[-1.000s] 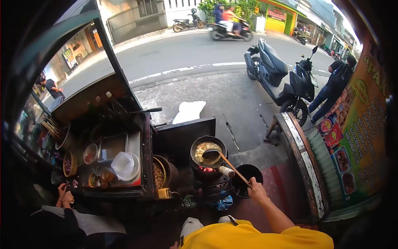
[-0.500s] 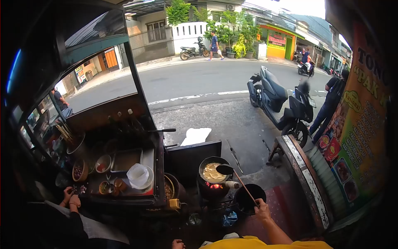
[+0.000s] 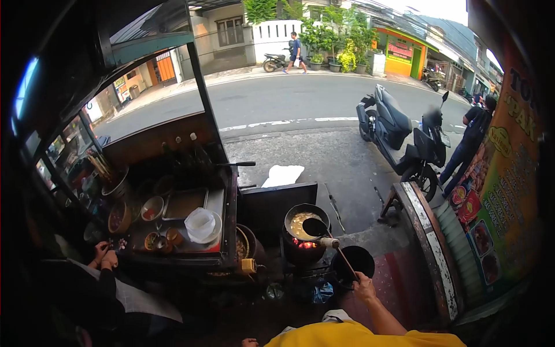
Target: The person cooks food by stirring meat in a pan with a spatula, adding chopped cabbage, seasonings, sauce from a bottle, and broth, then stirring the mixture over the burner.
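My right hand (image 3: 364, 287) is closed round the long wooden handle of a ladle (image 3: 314, 226). The dark bowl of the ladle is at the right side of a wok (image 3: 288, 216), over pale, yellowish liquid food (image 3: 299, 221). Under the wok, orange coals glow in a stove (image 3: 304, 245), and a light, wrapped-looking wok handle (image 3: 330, 243) sticks out to the right. Below the ladle handle stands a black bucket (image 3: 370, 267). My left hand (image 3: 250, 342) barely shows at the bottom edge; its fingers are mostly hidden.
To the left is a food cart (image 3: 230, 225) with bowls, a tray (image 3: 184, 202) and a plastic-lined container (image 3: 200, 224). Another person's hands (image 3: 105, 255) work at its left end. A wooden bench (image 3: 429, 248) is on the right, a parked scooter (image 3: 399, 127) beyond.
The ladle has dipped lower, its bowl now nearer the food in the wok. The view has shifted slightly. Across the road, a pedestrian has walked on past the parked motorbike.
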Motion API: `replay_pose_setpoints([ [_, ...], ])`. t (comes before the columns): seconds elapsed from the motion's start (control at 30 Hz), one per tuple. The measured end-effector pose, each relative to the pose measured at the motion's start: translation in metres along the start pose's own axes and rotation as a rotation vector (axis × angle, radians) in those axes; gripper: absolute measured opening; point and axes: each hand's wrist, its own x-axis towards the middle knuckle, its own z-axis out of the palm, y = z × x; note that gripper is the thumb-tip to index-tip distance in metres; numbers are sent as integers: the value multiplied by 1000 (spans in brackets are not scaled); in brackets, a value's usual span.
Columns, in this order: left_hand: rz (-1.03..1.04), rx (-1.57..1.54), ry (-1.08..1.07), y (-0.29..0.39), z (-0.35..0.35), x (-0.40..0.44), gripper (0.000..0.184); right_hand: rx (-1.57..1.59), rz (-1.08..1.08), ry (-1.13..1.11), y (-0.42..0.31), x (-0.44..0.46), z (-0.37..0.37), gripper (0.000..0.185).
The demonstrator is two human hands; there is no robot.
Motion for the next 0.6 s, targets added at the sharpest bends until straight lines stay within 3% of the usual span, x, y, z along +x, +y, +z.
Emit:
replay_pose_setpoints([
  [0.07, -124, -44, 156, -4, 16, -12, 32, -7, -3, -80, 4, 2, -4, 39],
  [0.1, -164, -257, 292, -2, 26, -16, 25, -6, -38, -63, 3, 1, -7, 38],
  [0.17, -137, -207, 287, -4, 36, -13, 9, -21, -118, -125, 10, 12, -2, 37],
  [0.2, -151, -323, 300, 9, 46, -20, 7, -9, -156, -87, 25, 19, -2, 38],
  [0.3, -140, -314, 314, 35, 71, -4, 7, 16, -229, -88, 35, 36, -5, 39],
  [0.4, 38, -381, 292, 75, 95, 1, 20, 19, -150, -130, 19, 48, -25, 38],
  [0.6, 100, -483, 361, 105, 141, -4, 20, -84, -551, -106, 14, 117, -40, 41],
])
